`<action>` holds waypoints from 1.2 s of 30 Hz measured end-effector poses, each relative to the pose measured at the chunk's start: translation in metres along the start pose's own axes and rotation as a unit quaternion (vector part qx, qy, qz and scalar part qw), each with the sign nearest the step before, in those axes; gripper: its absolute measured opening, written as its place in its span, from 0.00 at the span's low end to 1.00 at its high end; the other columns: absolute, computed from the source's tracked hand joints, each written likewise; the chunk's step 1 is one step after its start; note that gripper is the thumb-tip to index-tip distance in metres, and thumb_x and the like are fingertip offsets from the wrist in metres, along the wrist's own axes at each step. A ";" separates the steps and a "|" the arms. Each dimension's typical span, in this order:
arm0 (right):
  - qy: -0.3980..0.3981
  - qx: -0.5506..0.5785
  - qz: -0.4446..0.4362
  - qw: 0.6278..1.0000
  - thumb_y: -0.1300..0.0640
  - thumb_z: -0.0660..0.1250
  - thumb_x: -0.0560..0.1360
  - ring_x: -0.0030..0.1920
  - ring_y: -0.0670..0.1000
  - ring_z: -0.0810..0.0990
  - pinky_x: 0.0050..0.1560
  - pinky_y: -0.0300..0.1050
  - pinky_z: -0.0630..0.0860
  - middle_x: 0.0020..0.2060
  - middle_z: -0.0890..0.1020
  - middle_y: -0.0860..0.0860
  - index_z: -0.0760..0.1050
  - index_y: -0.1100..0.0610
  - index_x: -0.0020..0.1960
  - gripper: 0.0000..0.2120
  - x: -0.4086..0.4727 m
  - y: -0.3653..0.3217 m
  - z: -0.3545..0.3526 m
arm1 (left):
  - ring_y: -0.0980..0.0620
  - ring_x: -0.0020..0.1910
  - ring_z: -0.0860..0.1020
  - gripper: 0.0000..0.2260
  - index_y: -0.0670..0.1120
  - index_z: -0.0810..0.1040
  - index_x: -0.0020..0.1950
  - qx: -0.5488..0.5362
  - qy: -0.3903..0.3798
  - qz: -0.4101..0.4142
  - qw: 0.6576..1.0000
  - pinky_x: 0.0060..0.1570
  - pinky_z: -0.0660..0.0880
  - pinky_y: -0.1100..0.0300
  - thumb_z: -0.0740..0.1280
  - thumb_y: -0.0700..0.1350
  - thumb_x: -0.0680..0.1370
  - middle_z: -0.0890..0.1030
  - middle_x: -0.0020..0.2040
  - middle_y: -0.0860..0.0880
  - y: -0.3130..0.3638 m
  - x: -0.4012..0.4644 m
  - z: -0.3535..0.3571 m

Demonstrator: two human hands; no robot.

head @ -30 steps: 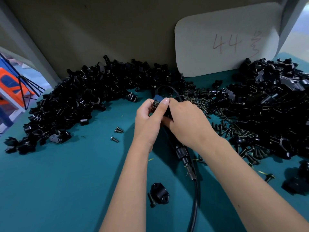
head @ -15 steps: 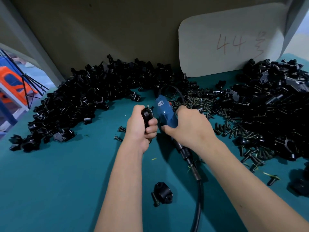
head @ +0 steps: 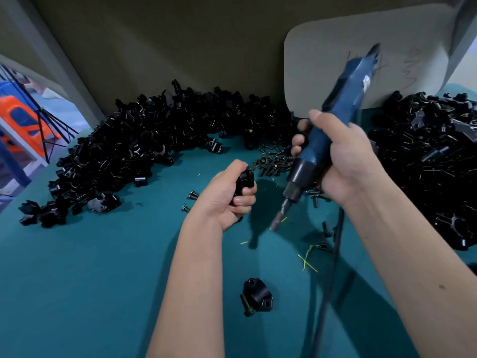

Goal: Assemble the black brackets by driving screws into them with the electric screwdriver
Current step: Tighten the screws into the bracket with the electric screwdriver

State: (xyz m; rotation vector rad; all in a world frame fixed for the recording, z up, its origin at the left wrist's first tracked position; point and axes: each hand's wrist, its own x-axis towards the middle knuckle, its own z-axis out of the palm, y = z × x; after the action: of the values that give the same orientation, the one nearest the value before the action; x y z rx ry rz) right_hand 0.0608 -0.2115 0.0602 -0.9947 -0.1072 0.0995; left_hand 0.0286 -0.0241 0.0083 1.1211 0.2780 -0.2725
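Head view: a bracket (head: 244,182) is gripped by the left hand (head: 227,197), the screwdriver (head: 325,140) by the right hand (head: 346,161); the bit should be seated squarely before driving.

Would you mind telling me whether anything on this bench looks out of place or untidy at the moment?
Mostly stray bits. One lone bracket with a loose screw beside it lies near the front edge of the teal table, away from both piles. Two screws sit apart left of the left hand, and yellow-green slivers litter the surface.

The light is dim, with soft shadows under the arms, a blurry screwdriver (head: 335,125), and bent edges.
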 end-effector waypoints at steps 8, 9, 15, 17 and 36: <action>0.091 0.075 -0.084 0.989 0.45 0.75 0.77 0.28 0.49 0.72 0.33 0.43 0.73 0.33 0.75 0.49 0.69 0.55 0.52 0.19 0.003 -0.015 0.026 | 0.54 0.23 0.57 0.09 0.49 0.65 0.40 0.153 0.038 0.012 0.987 0.21 0.51 0.67 0.61 0.46 0.78 0.66 0.29 0.49 0.002 -0.002 0.004; 0.099 0.077 -0.099 0.987 0.45 0.75 0.77 0.28 0.49 0.72 0.32 0.43 0.73 0.33 0.75 0.49 0.68 0.56 0.53 0.19 0.004 -0.017 0.026 | 0.54 0.23 0.56 0.08 0.50 0.65 0.39 0.193 0.053 0.016 0.980 0.22 0.50 0.67 0.61 0.45 0.78 0.66 0.28 0.48 0.002 -0.002 0.005; 0.127 0.100 -0.146 0.976 0.50 0.70 0.80 0.26 0.51 0.69 0.32 0.44 0.70 0.30 0.73 0.51 0.66 0.55 0.47 0.14 0.005 -0.018 0.022 | 0.54 0.23 0.56 0.02 0.49 0.70 0.46 0.299 0.058 -0.004 0.952 0.24 0.50 0.67 0.59 0.44 0.76 0.67 0.27 0.49 0.005 -0.006 0.002; 0.130 0.109 -0.136 0.976 0.50 0.69 0.80 0.26 0.51 0.69 0.31 0.44 0.70 0.30 0.72 0.51 0.65 0.55 0.48 0.14 0.006 -0.014 0.021 | 0.54 0.24 0.56 0.02 0.50 0.71 0.46 0.326 0.053 -0.008 0.944 0.25 0.50 0.67 0.59 0.44 0.76 0.67 0.27 0.49 0.006 -0.007 0.003; 0.114 0.112 -0.118 0.980 0.56 0.64 0.81 0.26 0.50 0.66 0.30 0.43 0.68 0.29 0.69 0.50 0.65 0.54 0.40 0.13 0.006 -0.008 0.016 | 0.56 0.19 0.58 0.12 0.50 0.66 0.34 0.369 0.033 -0.024 0.928 0.22 0.53 0.70 0.60 0.44 0.78 0.66 0.24 0.51 0.007 -0.010 0.012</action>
State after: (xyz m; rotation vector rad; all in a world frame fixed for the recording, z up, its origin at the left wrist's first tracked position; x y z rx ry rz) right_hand 0.0650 -0.2014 0.0756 -0.7555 -0.0028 -0.2163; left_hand 0.0223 -0.0317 0.0225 1.8741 0.2676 -0.4003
